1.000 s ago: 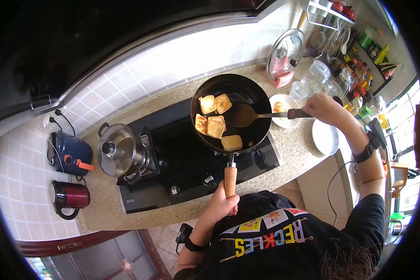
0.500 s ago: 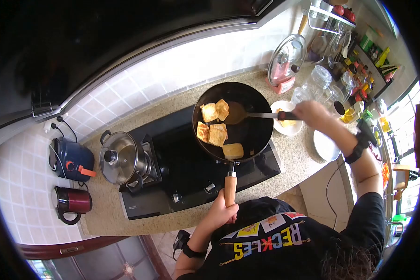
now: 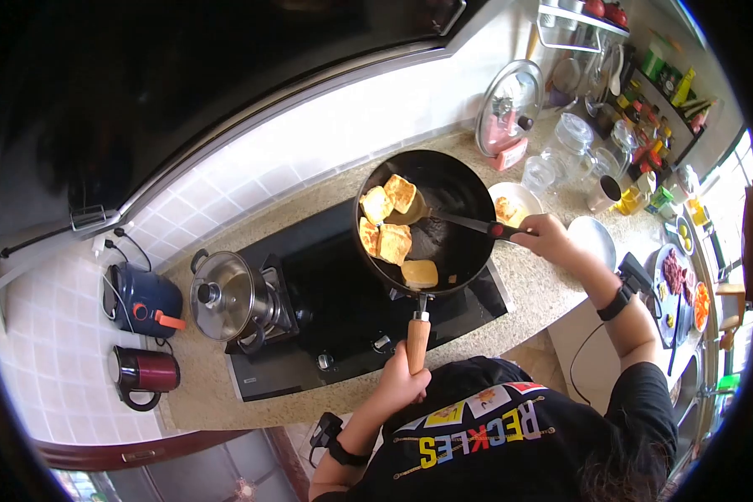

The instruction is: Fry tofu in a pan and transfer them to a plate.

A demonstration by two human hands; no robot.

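My left hand [image 3: 403, 381] is closed round the wooden handle [image 3: 418, 333] of a black frying pan [image 3: 452, 180], which sits over the right part of the stove. My right hand [image 3: 546, 238] grips the dark handle of a spatula [image 3: 468, 222]. Its blade is inside the pan, against the golden pieces. Several browned square pieces [image 3: 394, 243] lie along the pan's left side, and a paler piece [image 3: 419, 273] is near the handle end. Just right of the pan is a white plate [image 3: 534, 199] with a browned piece [image 3: 507, 211] on it, partly behind my right hand.
A lidded pot [image 3: 226, 297] stands on the left burner of the black stove [image 3: 335, 293]. Further left are a blue appliance [image 3: 145, 299] and a red kettle [image 3: 151, 371]. A glass lid [image 3: 510, 105], glass jugs [image 3: 571, 142], bottles and a white plate [image 3: 592, 243] are at the right.
The spatula blade has moved left and now meets the pieces. My right hand is lower and its grip looks changed. The view has shifted slightly.
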